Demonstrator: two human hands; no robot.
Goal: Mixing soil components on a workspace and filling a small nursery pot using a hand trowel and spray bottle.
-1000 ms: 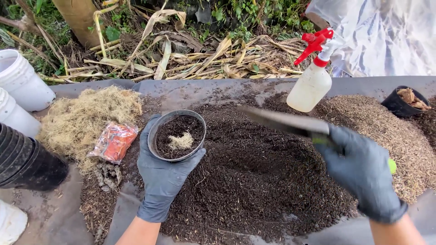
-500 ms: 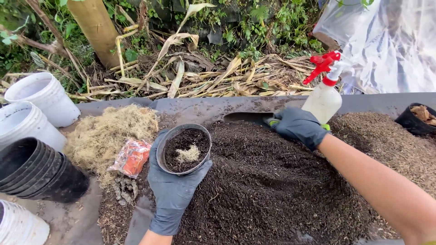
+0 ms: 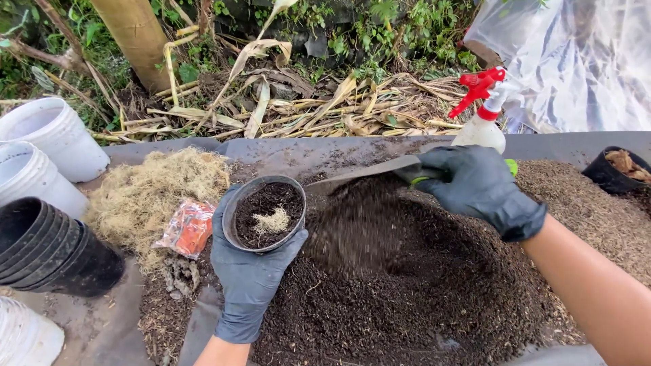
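- Head view: the left hand (image 3: 247,281), in a dark glove, is cupped under a small black pot (image 3: 264,213), its fingers wrapped up the near side and its thumb on the rim at the right.
- The pot is held upright above the left edge of the soil heap. It is nearly full of dark mix, with a pale tuft of fibre lying on top near the middle.
- The right hand (image 3: 478,186), also in a dark glove, is closed around the green handle of a trowel (image 3: 369,173). The grey blade points left toward the pot, its tip just beside the pot's rim.
- Dark grains blur in the air below the blade, between the trowel and the heap.
- The soil heap (image 3: 407,291) spreads over most of the worktop (image 3: 95,332), which is covered with a grey sheet.
- A spray bottle (image 3: 483,112) with a red trigger head stands just behind the right hand.
- Left of the pot lie a small orange packet (image 3: 186,229) and a mound of dry straw-coloured moss (image 3: 146,196).
- A stack of black pots (image 3: 51,247) lies on its side at the left edge, with white buckets (image 3: 51,135) behind it.
- At the far right sits another black pot holding brown chips (image 3: 617,168).
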